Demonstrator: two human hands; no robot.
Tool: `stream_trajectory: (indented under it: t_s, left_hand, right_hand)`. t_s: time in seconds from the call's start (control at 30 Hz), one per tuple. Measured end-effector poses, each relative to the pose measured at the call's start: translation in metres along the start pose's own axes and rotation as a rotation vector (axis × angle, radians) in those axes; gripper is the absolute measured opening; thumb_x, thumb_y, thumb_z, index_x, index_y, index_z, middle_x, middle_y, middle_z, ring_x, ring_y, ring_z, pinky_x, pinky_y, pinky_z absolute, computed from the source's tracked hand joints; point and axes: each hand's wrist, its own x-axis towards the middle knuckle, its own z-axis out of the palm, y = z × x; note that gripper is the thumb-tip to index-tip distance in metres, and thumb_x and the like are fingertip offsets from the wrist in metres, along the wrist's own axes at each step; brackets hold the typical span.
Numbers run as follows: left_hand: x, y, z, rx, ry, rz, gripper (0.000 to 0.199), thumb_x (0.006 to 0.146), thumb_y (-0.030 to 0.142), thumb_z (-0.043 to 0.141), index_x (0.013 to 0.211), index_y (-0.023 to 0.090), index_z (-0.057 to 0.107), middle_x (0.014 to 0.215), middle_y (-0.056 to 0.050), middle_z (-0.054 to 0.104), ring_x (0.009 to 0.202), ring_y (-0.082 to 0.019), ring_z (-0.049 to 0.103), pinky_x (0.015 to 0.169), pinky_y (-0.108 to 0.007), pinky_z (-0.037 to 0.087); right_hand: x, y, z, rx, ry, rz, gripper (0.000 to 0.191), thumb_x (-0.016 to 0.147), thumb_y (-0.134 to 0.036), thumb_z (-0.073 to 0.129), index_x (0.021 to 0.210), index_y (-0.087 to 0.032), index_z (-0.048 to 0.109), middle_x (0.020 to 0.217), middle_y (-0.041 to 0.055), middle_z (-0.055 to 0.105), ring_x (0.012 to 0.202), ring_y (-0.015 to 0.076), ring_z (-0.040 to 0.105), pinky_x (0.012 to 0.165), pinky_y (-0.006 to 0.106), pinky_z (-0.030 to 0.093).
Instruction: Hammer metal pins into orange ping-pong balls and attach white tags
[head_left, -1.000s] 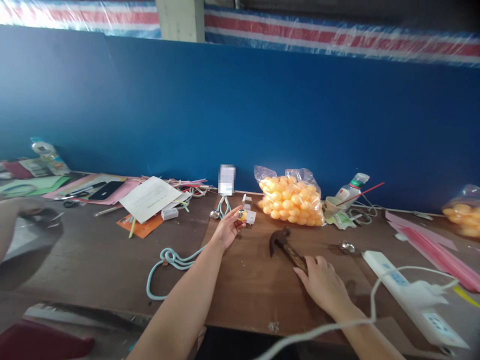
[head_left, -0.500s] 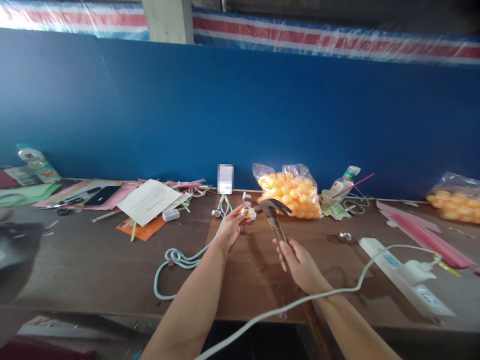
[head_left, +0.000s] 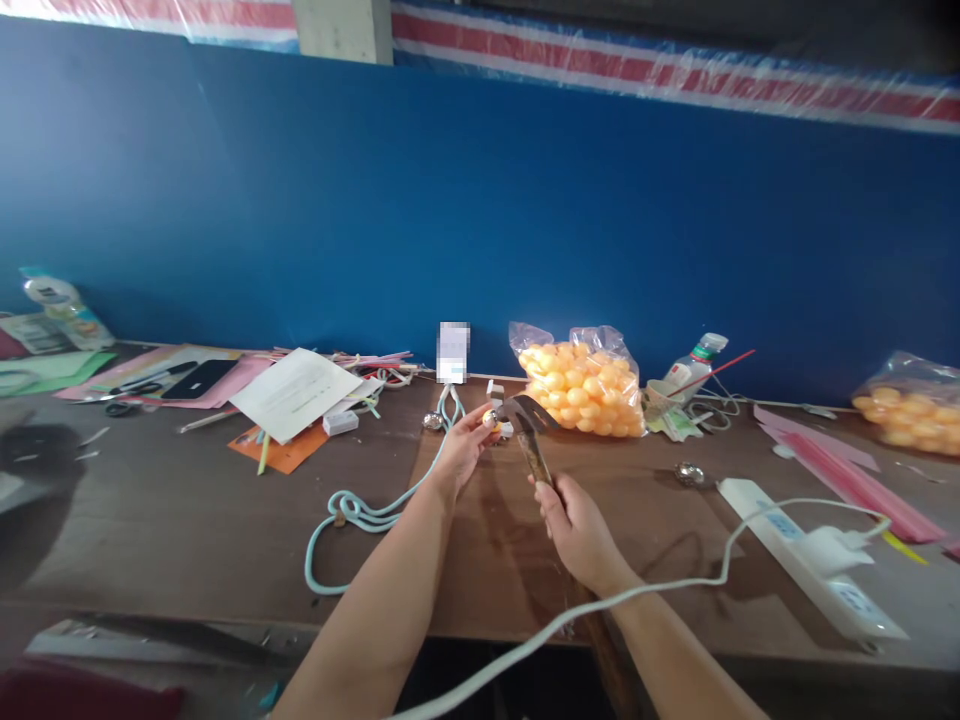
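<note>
My left hand [head_left: 463,450] is closed, its fingertips pinching a small yellow ball with a shiny metal piece [head_left: 490,419] on it. My right hand [head_left: 574,520] is wrapped round the wooden handle of a claw hammer [head_left: 532,450]. The hammer's head is up beside the ball, so close that I cannot tell whether they touch. Behind the hammer lies a clear bag of orange-yellow balls [head_left: 581,385]. A light blue cord [head_left: 360,512] lies coiled left of my left forearm, and a shiny metal piece [head_left: 433,421] sits near its upper end.
A power strip [head_left: 810,560] lies at the right, its white cable [head_left: 555,625] crossing over my right forearm. Behind it are a shiny metal piece [head_left: 690,474], a bottle [head_left: 697,362] and pink sheets [head_left: 862,480]. Papers [head_left: 296,395], a phone [head_left: 201,380] and scissors [head_left: 135,395] lie left.
My right hand has moved left with the hammer, bringing its head up to the ball in my left hand. My left hand has hardly moved. The view has shifted slightly.
</note>
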Motion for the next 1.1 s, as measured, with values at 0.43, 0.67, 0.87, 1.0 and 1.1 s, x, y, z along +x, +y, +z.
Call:
stream_trajectory:
  t_s: [0.43, 0.67, 0.87, 1.0, 1.1]
  left_hand:
    - [0.001, -0.002, 0.0, 0.008, 0.039, -0.013, 0.036, 0.071, 0.016, 0.076, 0.106, 0.014, 0.07, 0.091, -0.006, 0.071, 0.076, -0.012, 0.066, 0.082, -0.028, 0.051]
    - [0.001, 0.0, 0.003, -0.024, 0.057, -0.022, 0.035, 0.07, 0.016, 0.077, 0.103, 0.014, 0.07, 0.09, -0.006, 0.072, 0.076, -0.012, 0.067, 0.075, -0.024, 0.053]
    - [0.001, -0.003, 0.004, -0.009, 0.019, -0.021, 0.037, 0.069, 0.014, 0.077, 0.105, 0.012, 0.07, 0.091, -0.008, 0.071, 0.076, -0.012, 0.067, 0.078, -0.026, 0.052]
    - [0.001, -0.002, 0.002, -0.016, 0.02, -0.017, 0.037, 0.07, 0.015, 0.076, 0.106, 0.013, 0.069, 0.094, -0.008, 0.07, 0.079, -0.013, 0.067, 0.081, -0.029, 0.052]
    - [0.003, 0.001, 0.0, -0.052, 0.054, -0.009, 0.036, 0.072, 0.015, 0.075, 0.107, 0.013, 0.067, 0.094, -0.007, 0.07, 0.08, -0.012, 0.066, 0.081, -0.027, 0.052]
  right_hand:
    - [0.005, -0.002, -0.001, -0.01, -0.009, 0.052, 0.041, 0.092, -0.053, 0.039, 0.092, -0.018, 0.058, 0.075, 0.0056, 0.062, 0.056, 0.0147, 0.054, 0.051, 0.026, 0.042]
    - [0.002, 0.001, -0.004, 0.095, 0.022, 0.077, 0.041, 0.092, -0.055, 0.04, 0.094, -0.018, 0.058, 0.074, 0.0033, 0.061, 0.055, 0.0137, 0.054, 0.05, 0.026, 0.042]
    - [0.002, -0.004, -0.003, 0.017, -0.005, 0.086, 0.04, 0.091, -0.055, 0.039, 0.084, -0.018, 0.056, 0.07, 0.0038, 0.061, 0.055, 0.0145, 0.054, 0.051, 0.026, 0.041]
    - [0.0, -0.001, -0.01, -0.122, 0.037, 0.044, 0.039, 0.093, -0.052, 0.036, 0.078, -0.021, 0.053, 0.07, 0.0039, 0.06, 0.06, 0.017, 0.055, 0.056, 0.028, 0.042]
    - [-0.004, 0.015, -0.025, -0.382, 0.084, -0.022, 0.034, 0.093, -0.048, 0.039, 0.076, -0.021, 0.052, 0.074, 0.0061, 0.06, 0.068, 0.0201, 0.057, 0.061, 0.03, 0.041]
